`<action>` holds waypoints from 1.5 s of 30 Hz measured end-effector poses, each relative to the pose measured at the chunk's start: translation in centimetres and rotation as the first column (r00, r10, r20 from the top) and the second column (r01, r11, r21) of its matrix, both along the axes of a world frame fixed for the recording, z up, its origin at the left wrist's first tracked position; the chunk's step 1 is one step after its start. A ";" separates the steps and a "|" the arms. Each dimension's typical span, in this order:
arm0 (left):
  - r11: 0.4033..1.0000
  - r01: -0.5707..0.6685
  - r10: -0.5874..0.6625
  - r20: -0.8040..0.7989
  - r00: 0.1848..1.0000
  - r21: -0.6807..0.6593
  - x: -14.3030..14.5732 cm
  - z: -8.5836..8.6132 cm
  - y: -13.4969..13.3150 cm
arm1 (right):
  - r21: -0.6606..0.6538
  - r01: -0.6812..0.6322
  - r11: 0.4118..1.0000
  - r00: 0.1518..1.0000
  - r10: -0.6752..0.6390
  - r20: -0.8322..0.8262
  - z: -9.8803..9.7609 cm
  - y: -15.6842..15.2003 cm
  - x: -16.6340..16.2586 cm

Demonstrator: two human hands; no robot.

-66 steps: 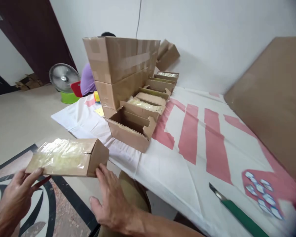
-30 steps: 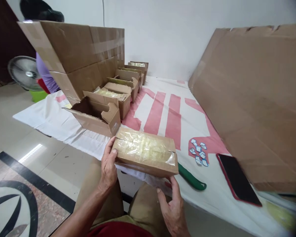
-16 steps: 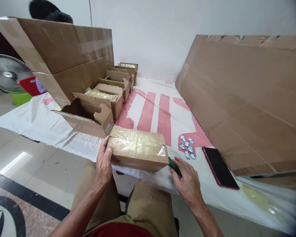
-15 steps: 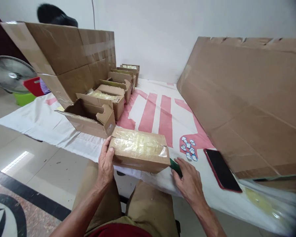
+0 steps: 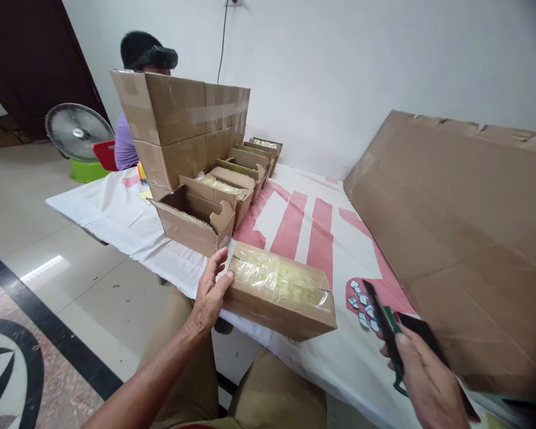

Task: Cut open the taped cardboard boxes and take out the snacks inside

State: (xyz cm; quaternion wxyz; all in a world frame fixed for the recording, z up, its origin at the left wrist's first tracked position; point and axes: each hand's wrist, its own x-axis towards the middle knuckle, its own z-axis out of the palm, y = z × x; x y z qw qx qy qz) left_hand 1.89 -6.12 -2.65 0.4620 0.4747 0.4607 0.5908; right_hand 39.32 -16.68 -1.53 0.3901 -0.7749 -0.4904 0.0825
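A taped cardboard box (image 5: 281, 286) lies by the table's front edge, shiny yellowish tape across its top. Against its left end rests my left hand (image 5: 209, 292), fingers stretched out along the side and thumb touching the front corner. My right hand (image 5: 429, 369) is closed round a green-handled tool with a long dark blade-like part (image 5: 382, 319), raised to the right of the box. I cannot make out its exact kind. Behind the tool are several small white pieces with blue edges (image 5: 354, 302) on the cloth. The dark phone (image 5: 417, 328) is partly hidden by my right hand.
Several small open cardboard boxes (image 5: 196, 223) stand in a row at the left, beside a wall of stacked cartons (image 5: 178, 113). A large cardboard panel (image 5: 455, 238) leans at the right. Past the cartons sits another person (image 5: 140, 53), with a fan (image 5: 78, 132) farther left.
My right hand has moved right, away from the box, and lifted the green-handled tool into view. My left hand stays at the box's left end. The view has shifted.
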 end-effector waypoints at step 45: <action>0.909 0.246 -0.243 -0.053 0.969 0.337 -0.3 -2.0 3.6 | -0.733 -0.378 0.565 0.237 0.825 0.513 14.8 11.3 -14.6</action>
